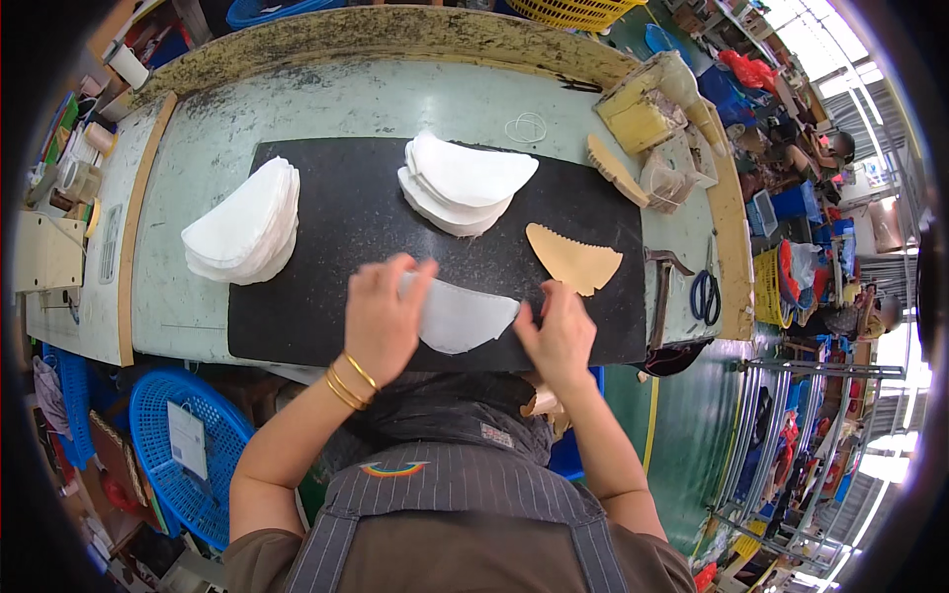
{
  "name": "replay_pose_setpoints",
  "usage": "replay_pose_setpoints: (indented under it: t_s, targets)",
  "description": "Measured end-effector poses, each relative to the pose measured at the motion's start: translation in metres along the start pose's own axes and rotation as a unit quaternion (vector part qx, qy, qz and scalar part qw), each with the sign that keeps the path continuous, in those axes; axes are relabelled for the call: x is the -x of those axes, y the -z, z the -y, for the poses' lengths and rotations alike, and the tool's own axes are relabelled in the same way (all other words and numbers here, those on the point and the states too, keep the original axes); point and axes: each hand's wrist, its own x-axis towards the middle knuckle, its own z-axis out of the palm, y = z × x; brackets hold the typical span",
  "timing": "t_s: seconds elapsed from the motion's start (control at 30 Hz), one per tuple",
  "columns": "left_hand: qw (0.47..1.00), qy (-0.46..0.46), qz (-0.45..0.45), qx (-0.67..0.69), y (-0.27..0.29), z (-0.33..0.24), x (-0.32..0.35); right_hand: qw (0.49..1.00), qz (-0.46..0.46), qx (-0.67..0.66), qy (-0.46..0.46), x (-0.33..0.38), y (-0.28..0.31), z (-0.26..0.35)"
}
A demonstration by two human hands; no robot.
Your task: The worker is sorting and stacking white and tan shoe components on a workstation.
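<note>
A single white crescent-like piece of thin sheet (463, 318) lies at the near edge of the black mat (336, 237). My left hand (384, 314), slightly blurred, is closed on its left end. At its right tip, my right hand (561, 334) pinches the corner between thumb and forefinger. One stack of similar white pieces (467, 183) rests beyond my hands on the mat, and another stack (245, 225) straddles the mat's left edge. A tan template with a toothed edge (575, 259) lies just beyond my right hand.
Blue-handled scissors (706, 295) lie on the right of the pale table, near a curved metal tool (664, 267). A second tan toothed piece (617, 172) leans by a worn box (643, 109). A wooden ledge (376, 38) borders the far side. A blue basket (188, 450) stands lower left.
</note>
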Motion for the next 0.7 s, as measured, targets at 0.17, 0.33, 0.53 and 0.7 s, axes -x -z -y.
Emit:
replay_pose_setpoints:
  t_s: [0.17,0.33,0.53,0.7]
  targets:
    - [0.987,-0.118,0.041,0.100,0.002,-0.061,0.030,0.987,-0.018,0.115,0.108,-0.035,0.004,-0.023]
    - [0.956,-0.114,0.017,0.268,0.007,-0.051,0.043,0.987,-0.008,0.088,0.136,-0.031,0.006,-0.035]
    - [0.773,0.324,-0.089,0.538,0.008,-0.048,-0.003,0.979,-0.073,-0.189,0.009,-0.036,0.019,-0.045]
    - [0.862,0.117,-0.077,0.486,0.027,-0.070,-0.016,0.920,-0.166,-0.032,0.354,-0.026,0.053,0.005]
